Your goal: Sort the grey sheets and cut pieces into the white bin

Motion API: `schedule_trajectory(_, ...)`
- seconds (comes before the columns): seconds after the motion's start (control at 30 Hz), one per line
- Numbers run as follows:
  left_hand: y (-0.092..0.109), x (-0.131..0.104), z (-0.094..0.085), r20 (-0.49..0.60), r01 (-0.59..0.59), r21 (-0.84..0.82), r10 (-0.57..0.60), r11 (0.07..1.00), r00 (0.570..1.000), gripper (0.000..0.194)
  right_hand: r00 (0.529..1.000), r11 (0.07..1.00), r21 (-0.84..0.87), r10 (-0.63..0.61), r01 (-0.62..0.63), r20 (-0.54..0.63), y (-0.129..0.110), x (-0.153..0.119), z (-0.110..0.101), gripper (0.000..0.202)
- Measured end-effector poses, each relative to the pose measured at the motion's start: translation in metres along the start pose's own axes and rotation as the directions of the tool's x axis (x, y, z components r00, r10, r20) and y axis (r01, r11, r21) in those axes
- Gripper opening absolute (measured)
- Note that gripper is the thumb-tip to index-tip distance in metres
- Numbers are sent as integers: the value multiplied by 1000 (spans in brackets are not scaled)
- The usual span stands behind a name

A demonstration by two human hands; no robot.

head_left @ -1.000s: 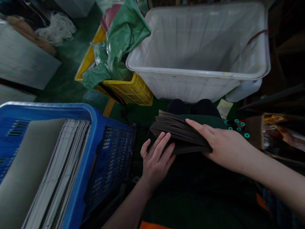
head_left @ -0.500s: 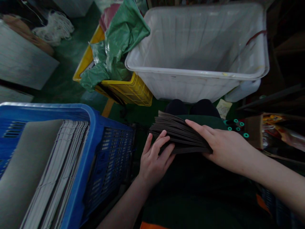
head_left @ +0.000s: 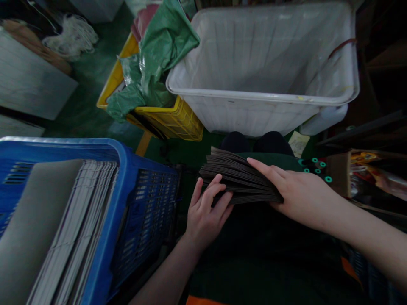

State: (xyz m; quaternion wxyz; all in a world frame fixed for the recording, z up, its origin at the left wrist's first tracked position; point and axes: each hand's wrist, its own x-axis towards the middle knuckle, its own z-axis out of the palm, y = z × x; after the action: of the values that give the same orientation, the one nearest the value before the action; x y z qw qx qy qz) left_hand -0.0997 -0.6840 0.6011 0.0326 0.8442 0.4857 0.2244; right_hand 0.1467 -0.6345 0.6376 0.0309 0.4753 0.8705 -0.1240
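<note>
A stack of thin dark sheets lies over my lap, its layers fanned apart at the left end. My right hand grips the stack's right end, the index finger along the top and the thumb at the near side. At the near left edge is my left hand, its fingers bent and spread against the sheets. The fingertips touch the edges of the layers. What the sheets are made of, I cannot tell.
To the left, a blue crate holds stacked grey sheets. Ahead stands a large white tub, beside a yellow crate with green plastic bags. A cardboard box with packets sits at the right.
</note>
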Motion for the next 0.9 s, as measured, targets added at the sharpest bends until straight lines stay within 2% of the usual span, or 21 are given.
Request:
schedule_trajectory(0.37, 1, -3, 2, -19, 2, 17, -1, 1000, 1000, 29, 1000, 1000, 1, 14, -14, 6, 1, 2, -2, 92)
schedule_trajectory(0.53, 6, -3, 0, -103, 49, 0, -49, 999, 993, 42, 1000, 1000, -3, 22, -22, 8, 1, 3, -3, 93)
schedule_trajectory(0.63, 10, -2, -3, -31, 129, 30, -129, 991, 991, 48, 1000, 1000, 2, 13, -13, 7, 2, 3, -2, 95)
schedule_trajectory(0.7, 11, 0, -6, 37, 156, 42, -158, 987, 987, 41, 1000, 1000, 4, 5, -5, 6, 2, 3, -2, 96)
schedule_trajectory(0.77, 11, 1, -8, 70, 149, 23, -150, 989, 986, 33, 1000, 1000, 7, 2, -2, 6, 2, 3, -1, 97)
schedule_trajectory(0.9, 9, 4, -10, 103, 135, 2, -134, 991, 986, 32, 1000, 1000, 19, 2, -2, 12, 2, 3, 0, 97)
